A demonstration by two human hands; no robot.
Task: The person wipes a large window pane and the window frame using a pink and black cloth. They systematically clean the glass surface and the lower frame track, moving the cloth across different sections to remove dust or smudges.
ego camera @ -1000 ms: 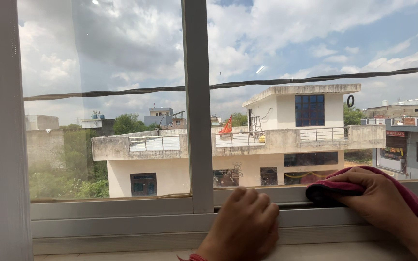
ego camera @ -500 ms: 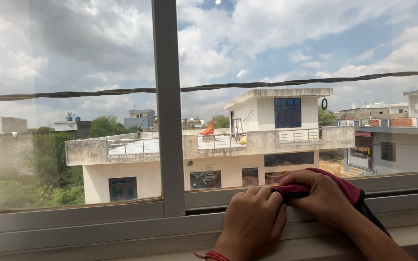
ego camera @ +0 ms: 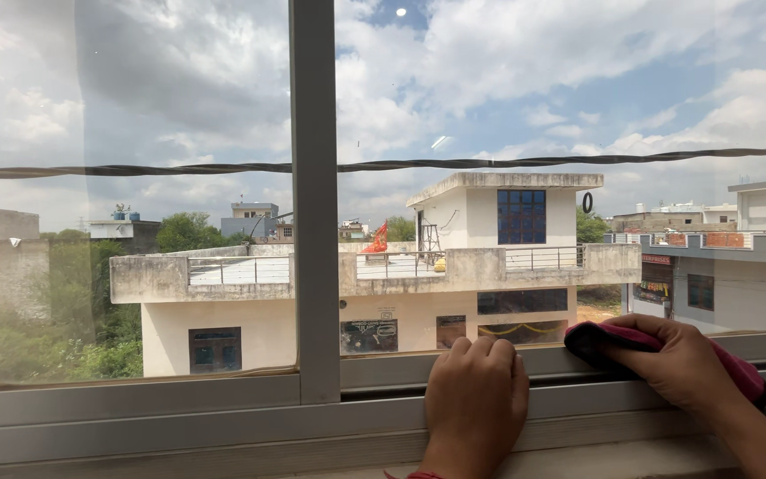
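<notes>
My right hand [ego camera: 689, 368] presses a dark pink cloth [ego camera: 746, 372] onto the lower rail of the grey window frame [ego camera: 223, 412], at the right side. The cloth's folded front end sticks out past my fingers to the left. My left hand [ego camera: 476, 404] lies flat on the same rail just left of it, fingers together and curled over the edge, holding nothing. A small gap separates the two hands. A red band shows at my left wrist at the bottom edge.
A vertical grey mullion [ego camera: 315, 195] splits the window into two glass panes. Outside are a cream two-storey building [ego camera: 454, 266], trees at the left, a black cable across the view and a cloudy sky. A pale sill [ego camera: 578, 461] runs below the frame.
My right hand has slid the cloth to the right along the rail, away from my left hand, which it touched half a second ago. The view has shifted slightly.
</notes>
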